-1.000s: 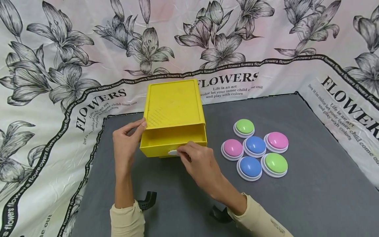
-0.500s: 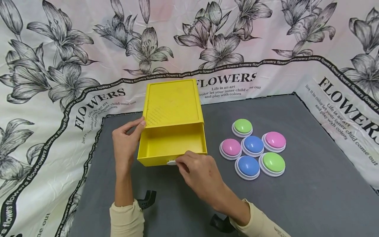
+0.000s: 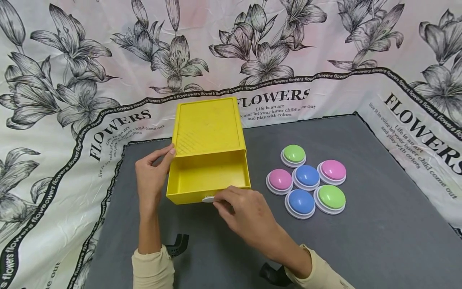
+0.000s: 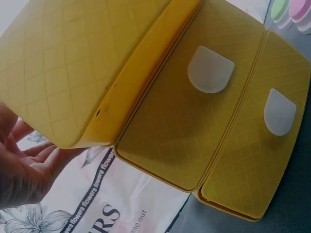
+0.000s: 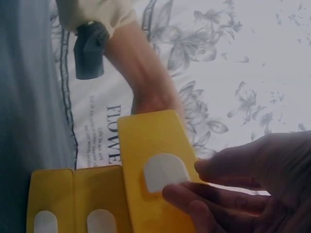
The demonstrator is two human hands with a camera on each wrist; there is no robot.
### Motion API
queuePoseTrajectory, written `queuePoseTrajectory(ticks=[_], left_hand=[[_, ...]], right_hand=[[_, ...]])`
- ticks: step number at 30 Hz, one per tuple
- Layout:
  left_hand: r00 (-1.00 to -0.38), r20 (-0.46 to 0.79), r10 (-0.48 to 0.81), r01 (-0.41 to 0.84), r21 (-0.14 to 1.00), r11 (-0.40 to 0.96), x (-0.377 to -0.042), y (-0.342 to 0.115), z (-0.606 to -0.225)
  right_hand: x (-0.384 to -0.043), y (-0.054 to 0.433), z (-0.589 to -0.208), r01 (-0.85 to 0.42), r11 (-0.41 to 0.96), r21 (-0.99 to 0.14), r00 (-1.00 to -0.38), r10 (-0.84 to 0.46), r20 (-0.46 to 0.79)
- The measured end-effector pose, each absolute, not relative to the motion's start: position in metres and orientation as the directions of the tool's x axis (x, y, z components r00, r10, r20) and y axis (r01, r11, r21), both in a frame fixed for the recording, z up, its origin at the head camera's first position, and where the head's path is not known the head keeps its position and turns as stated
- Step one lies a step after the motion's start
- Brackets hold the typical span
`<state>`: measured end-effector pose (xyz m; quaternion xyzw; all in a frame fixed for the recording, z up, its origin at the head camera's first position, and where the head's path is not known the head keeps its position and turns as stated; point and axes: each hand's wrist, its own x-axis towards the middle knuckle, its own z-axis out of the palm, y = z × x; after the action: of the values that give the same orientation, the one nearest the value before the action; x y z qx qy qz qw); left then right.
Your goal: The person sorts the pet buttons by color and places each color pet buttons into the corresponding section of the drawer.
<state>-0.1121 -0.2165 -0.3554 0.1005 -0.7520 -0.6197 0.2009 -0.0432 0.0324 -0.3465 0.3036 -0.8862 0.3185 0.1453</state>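
A yellow drawer box [image 3: 209,126] stands at the back of the table, its top drawer [image 3: 211,172] pulled well out with nothing inside. My right hand [image 3: 249,216] pinches the white handle [image 3: 208,199] on that drawer's front. In the right wrist view, thumb and fingertips close on the edge of the same handle [image 5: 165,172]. My left hand [image 3: 153,176] holds the box's left side near the front top corner, thumb and forefinger at the edge. Below the open drawer, the left wrist view shows two closed drawers [image 4: 180,121], each with a white handle [image 4: 211,70].
To the right of the box lie several dome buttons on white bases, among them a blue button [image 3: 299,202], a pink button [image 3: 279,179] and a green button [image 3: 294,153]. A flower-printed cloth [image 3: 274,86] stands behind the dark grey table [image 3: 382,224].
My right hand has drawn the top drawer further out toward me, showing more of its inside. The left hand has kept its place on the box's side.
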Motion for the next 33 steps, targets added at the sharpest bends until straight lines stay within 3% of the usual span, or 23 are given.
queuePoseTrajectory(ticks=[6, 10, 19, 28, 33], left_hand=[[-0.897, 0.17, -0.407, 0.084, 0.972, 0.221, -0.112, -0.218, -0.356], [-0.895, 0.18, -0.409, 0.092, 0.97, 0.226, -0.112, -0.218, -0.357], [-0.894, 0.171, -0.414, 0.081, 0.971, 0.226, -0.116, -0.217, -0.357], [-0.891, 0.149, -0.429, 0.053, 0.972, 0.228, -0.116, -0.216, -0.36], [-0.885, 0.14, -0.444, 0.058, 0.979, 0.193, -0.115, -0.217, -0.36]], right_hand=[[-0.044, 0.045, -0.345, -0.671, 0.461, -0.58, -0.74, -0.381, 0.554], [-0.052, 0.054, -0.344, -0.722, 0.387, -0.573, -0.685, -0.289, 0.668], [-0.072, 0.076, -0.341, -0.711, 0.461, -0.531, -0.65, -0.144, 0.746], [-0.096, 0.101, -0.353, -0.572, 0.629, -0.526, -0.749, -0.14, 0.648], [-0.109, 0.112, -0.357, -0.46, 0.703, -0.542, -0.845, -0.16, 0.511]])
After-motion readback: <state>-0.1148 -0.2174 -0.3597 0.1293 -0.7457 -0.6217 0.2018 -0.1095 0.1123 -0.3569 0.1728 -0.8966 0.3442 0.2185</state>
